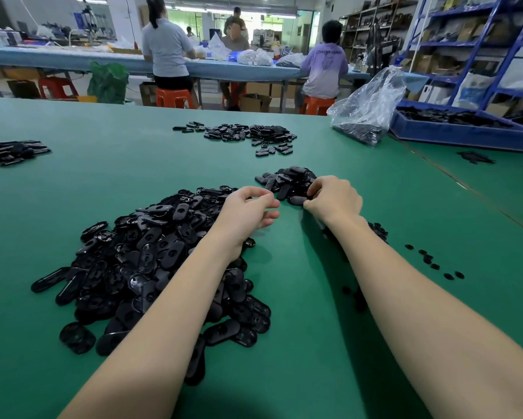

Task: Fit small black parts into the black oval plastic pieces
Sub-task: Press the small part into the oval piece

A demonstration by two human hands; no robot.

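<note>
Your right hand (334, 198) sits at the near edge of the small heap (290, 184) just beyond it, fingers curled down onto an oval piece (297, 201) at its fingertips. It looks pinched, probably a fitted piece being dropped off there, but the grip itself is partly hidden, so that's a judgement.

Your left hand (249, 211) hovers between the two heaps, fingers loosely curled, thumb and forefinger near each other. Can't tell for sure if it holds anything; nothing shows between the fingers.

The big pile of oval pieces (163, 261) lies under and left of your left forearm, so stock is likely kept on that side for grabbing. The small round parts (435, 264) are scattered to the right of your right forearm, more of them dark under the arm, handy for that hand. So the layout reads as ovals left, inserts right, done pieces ahead.

The ovals are glossy black, flat, rounded at both ends, many with a keyhole-like cutout and a raised rim. They lie jumbled, some face up, some face down.

Further out past both hands is another spread of black pieces (248, 136), and to the far right a clear plastic bag (369, 107) and a blue tray (459, 136).
</note>
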